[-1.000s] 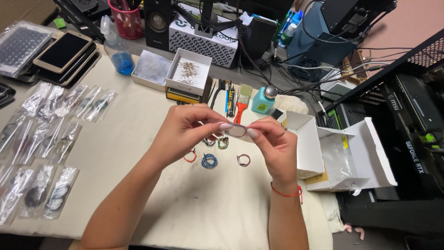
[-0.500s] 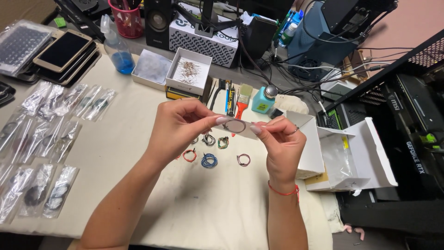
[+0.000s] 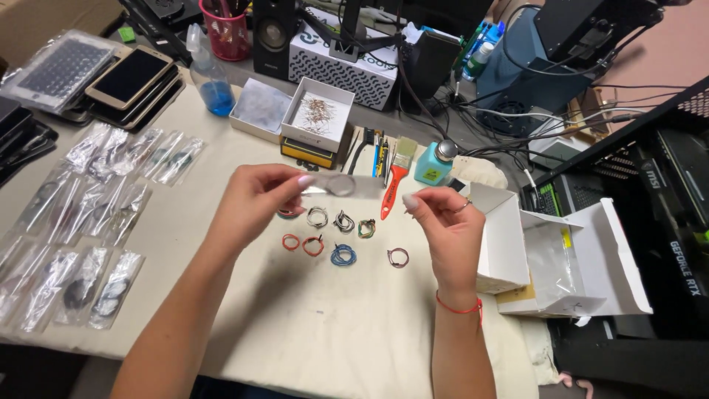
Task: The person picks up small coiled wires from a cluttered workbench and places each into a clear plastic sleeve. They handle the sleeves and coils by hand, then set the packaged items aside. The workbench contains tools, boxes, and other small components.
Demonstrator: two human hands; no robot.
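The left hand [image 3: 255,203] has its grip pinched on a small clear plastic bag [image 3: 341,185]. Just beside the bag, the right hand [image 3: 442,222] pinches empty air. Small wire coils [image 3: 342,255] lie on the surface [image 3: 332,332] below both.

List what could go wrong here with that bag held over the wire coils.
The left hand pinches only one end of the clear bag; the right hand appears to be off it, so it could slip.
The wire coils lie loose right below, so a dropped bag or sweeping wrist could scatter them.
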